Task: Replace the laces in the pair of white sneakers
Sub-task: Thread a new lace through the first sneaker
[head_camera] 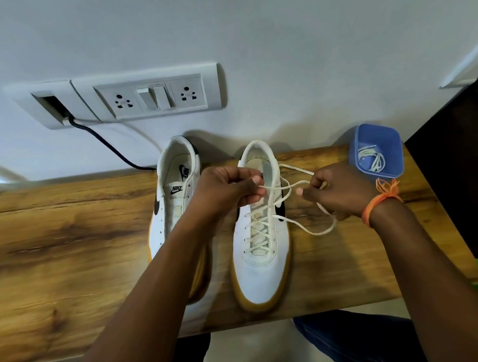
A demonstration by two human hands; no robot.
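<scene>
Both hands hover over the right white gum-soled sneaker (260,246) on the wooden table (64,256), heel far, toe near. My left hand (227,189) pinches one end of the cream lace (268,221), my right hand (341,191) the other; both ends cross between them, equally close.

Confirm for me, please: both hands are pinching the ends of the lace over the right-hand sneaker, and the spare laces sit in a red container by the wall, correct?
Nearly. In the head view the left hand and right hand do pinch the lace over the right-hand sneaker, but the container holding the spare laces is blue, not red.
</scene>
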